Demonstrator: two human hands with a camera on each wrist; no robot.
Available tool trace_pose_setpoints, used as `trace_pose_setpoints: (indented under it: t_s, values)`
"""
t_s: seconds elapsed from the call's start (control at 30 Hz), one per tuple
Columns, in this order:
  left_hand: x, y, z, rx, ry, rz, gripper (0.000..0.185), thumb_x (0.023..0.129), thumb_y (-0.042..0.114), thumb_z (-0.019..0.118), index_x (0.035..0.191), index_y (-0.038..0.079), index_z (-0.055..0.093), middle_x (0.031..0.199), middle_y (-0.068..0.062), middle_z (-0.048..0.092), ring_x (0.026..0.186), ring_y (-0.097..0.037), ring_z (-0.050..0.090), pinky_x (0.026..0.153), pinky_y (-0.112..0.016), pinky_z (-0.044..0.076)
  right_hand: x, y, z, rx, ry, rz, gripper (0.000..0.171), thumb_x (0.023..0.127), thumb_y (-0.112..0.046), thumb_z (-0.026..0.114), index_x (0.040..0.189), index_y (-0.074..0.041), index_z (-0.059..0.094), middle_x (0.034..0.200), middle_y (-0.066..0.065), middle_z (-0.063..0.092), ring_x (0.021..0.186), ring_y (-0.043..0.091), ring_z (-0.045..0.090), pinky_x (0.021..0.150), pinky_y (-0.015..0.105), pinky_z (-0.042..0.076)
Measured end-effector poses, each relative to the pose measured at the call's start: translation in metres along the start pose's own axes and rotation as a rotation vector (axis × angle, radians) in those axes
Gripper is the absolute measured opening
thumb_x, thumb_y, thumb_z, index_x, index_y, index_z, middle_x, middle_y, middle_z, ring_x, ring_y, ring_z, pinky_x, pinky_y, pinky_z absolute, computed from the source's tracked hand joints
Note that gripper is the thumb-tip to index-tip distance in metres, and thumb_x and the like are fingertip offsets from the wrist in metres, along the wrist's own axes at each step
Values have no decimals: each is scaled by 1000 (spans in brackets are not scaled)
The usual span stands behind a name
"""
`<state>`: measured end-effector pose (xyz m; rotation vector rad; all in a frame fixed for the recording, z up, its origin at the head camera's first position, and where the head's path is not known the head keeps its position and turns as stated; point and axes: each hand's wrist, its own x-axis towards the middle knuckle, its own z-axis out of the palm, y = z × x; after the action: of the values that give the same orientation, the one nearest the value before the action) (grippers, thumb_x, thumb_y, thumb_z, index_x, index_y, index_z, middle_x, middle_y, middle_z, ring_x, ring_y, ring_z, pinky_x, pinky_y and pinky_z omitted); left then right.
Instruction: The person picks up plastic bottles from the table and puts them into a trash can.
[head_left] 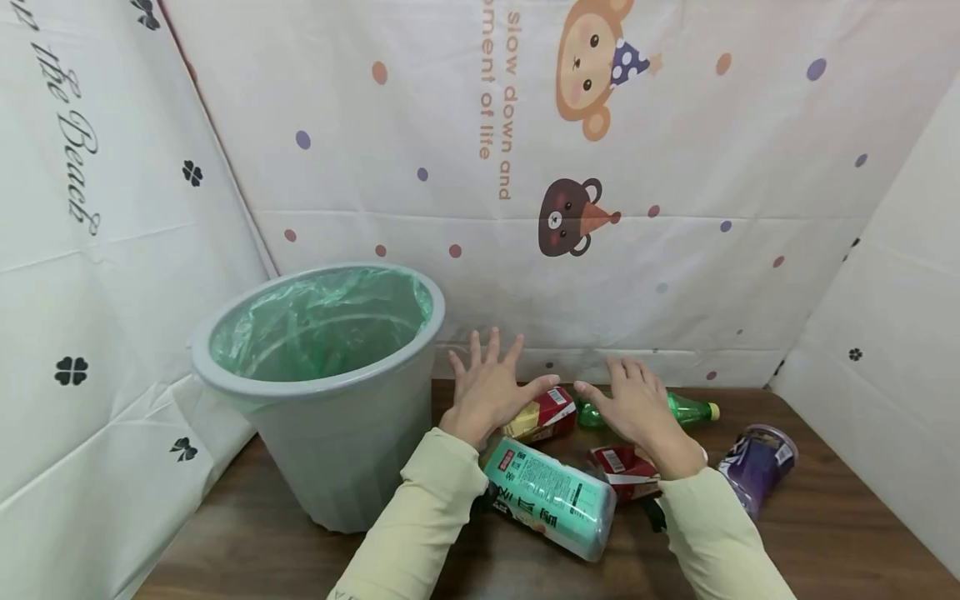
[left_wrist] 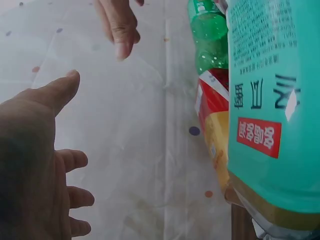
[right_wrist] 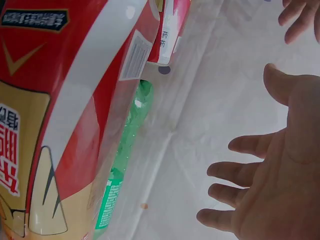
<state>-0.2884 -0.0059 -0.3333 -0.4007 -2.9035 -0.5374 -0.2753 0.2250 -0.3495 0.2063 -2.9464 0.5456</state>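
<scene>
Against a cartoon-print sheet, the wooden bench point(head_left: 825, 533) holds a bin point(head_left: 322, 392); right of it, both hands, left hand point(head_left: 491, 392) and right hand point(head_left: 637, 408), hover with fingers spread and empty above the green bottle point(head_left: 686, 408), lying crosswise, nearer the right hand.

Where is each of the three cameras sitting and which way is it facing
Head: worn on the head, looking forward and down at the brown wooden table, grey plastic bin, both sleeves and open hands.
Left wrist: behind the left hand, facing the white dotted backdrop cloth; teal plastic bottle alongside.
Right wrist: behind the right hand, facing that cloth; red and yellow packet alongside.
Shared: both wrist views show the green plastic bottle and the opposite hand's fingertips.
</scene>
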Motion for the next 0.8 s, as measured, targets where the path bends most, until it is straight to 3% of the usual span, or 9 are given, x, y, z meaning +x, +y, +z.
trace_pose_setpoints:
  t_s: [0.23,0.47,0.8]
  values:
    - [-5,7,-10,-29,24,38,96,96,85,45,170,27,26,176,-15,11,160,-42,-5,122,-74,-1,-5,5,-6,27,23,18,92,109,-60,48,161,12,23,162,42,24,148,62,18,117,79,15]
    - [-13,11,-20,-54,35,58,95,96,84,44,170,29,24,176,-14,9,160,-41,-7,122,-73,-1,-11,10,-9,39,75,44,88,110,-56,50,157,16,30,158,43,29,145,64,24,113,79,24]
    - [-29,12,-32,-66,72,76,94,95,84,47,170,32,22,177,-12,7,161,-38,-7,123,-72,0,-19,19,-2,115,166,79,71,112,-42,51,153,15,39,152,43,38,141,61,34,110,75,35]
